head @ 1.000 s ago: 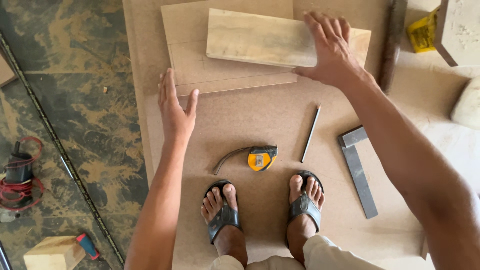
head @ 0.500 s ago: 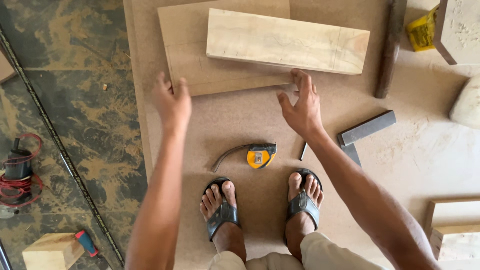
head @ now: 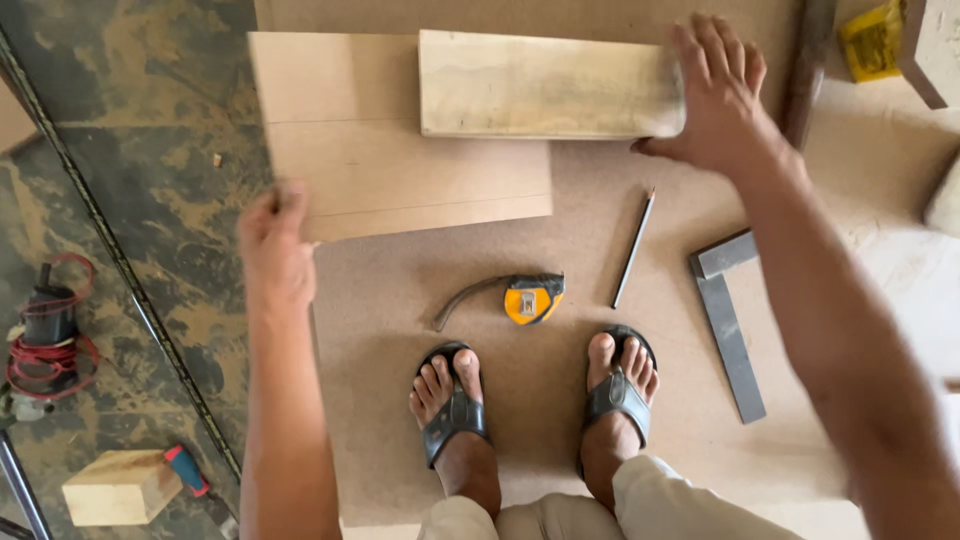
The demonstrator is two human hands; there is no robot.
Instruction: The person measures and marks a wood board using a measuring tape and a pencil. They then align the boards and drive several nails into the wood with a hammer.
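- Left hand grips the near-left corner of the thin board, fingers clamped on its edge.
- Right hand lies on the right end of the wood block, fingers spread, flat.
- Block lies on the board's far right part; board lies on the big sheet.
- Judging progress: pieces look stacked and lined up; no marking visible yet, measuring likely left.
- Untouched: one tape, one pencil, one square.
- Count: one board, one block, two sandalled feet.

Pale rough-sawn wood block on smooth matt board; steel square dull grey, tape measure glossy plastic.
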